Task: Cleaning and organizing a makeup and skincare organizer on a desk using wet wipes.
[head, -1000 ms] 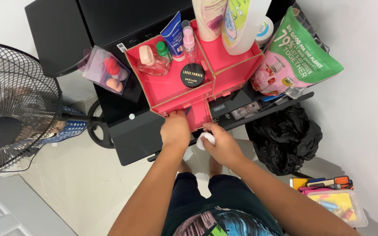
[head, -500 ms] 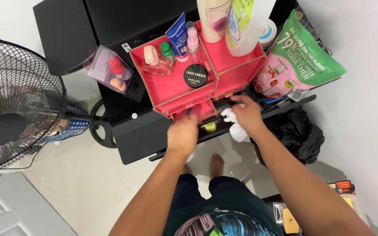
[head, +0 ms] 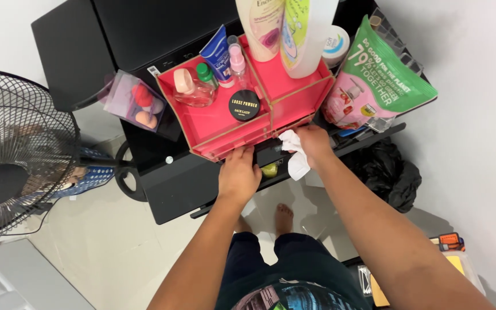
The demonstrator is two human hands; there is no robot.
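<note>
A red organizer tray (head: 213, 123) stands on a black stand and carries bottles, a tube and a round black compact (head: 244, 105). My left hand (head: 238, 174) grips the tray's front edge near its drawer front. My right hand (head: 312, 143) holds a crumpled white tissue (head: 295, 154) against the tray's front right corner. A small yellow-green thing (head: 269, 170) lies on the shelf between my two hands.
A clear box of makeup sponges (head: 135, 106) sits left of the tray, a green snack bag (head: 383, 80) to its right. A black fan (head: 12, 155) stands at the left. A black plastic bag (head: 388, 172) lies on the floor; my bare foot (head: 283, 217) shows below.
My right hand has carried the tissue up and to the right, from below the drawer to the tray's front right corner. My left hand stays at the tray's front. The camera has come closer.
</note>
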